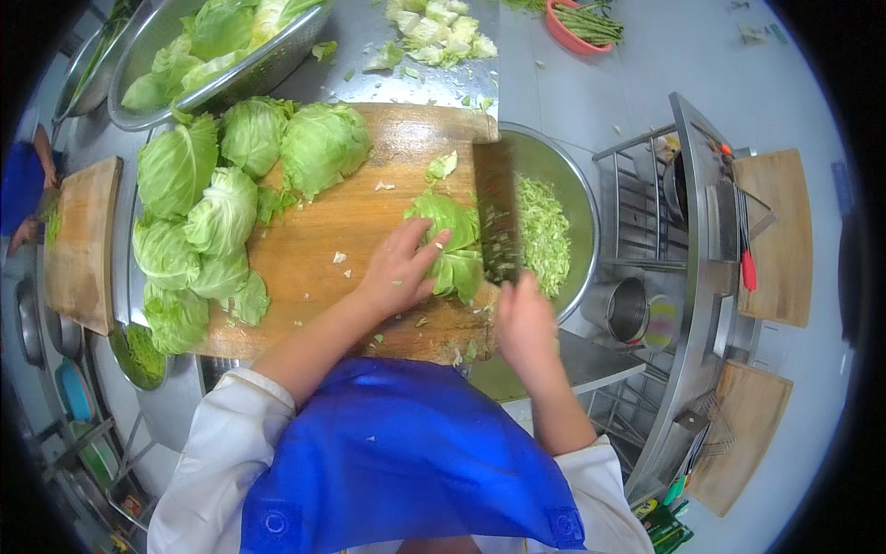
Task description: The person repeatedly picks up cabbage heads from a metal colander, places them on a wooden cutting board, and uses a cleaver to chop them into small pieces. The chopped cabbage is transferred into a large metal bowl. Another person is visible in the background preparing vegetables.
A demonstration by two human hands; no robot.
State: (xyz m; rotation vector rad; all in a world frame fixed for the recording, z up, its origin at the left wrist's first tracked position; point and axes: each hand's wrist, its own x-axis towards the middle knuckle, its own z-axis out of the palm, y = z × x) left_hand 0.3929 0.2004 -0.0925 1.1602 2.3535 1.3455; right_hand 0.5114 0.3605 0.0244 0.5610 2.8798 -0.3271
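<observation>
My left hand (398, 270) presses down on a cut piece of green cabbage (453, 225) at the right end of a thick wooden cutting board (311, 277). In my right hand (527, 329) is the handle of a broad cleaver (497, 208), its blade blurred and flecked with cabbage bits. The blade stands just past the board's right edge, beside the cabbage piece. Beyond it, partly hidden by the blade, a round metal basin (585, 201) holds shredded cabbage (547, 239). Several cabbage heads and halves (221, 211) are heaped along the board's left side.
A perforated metal colander (291, 52) with cabbage leaves leans at the upper left. Chopped cabbage chunks (443, 31) lie on the metal table (346, 79). A red basin (581, 45) of green stalks sits on the floor. Another person's hand (28, 232) works at a second board (86, 242).
</observation>
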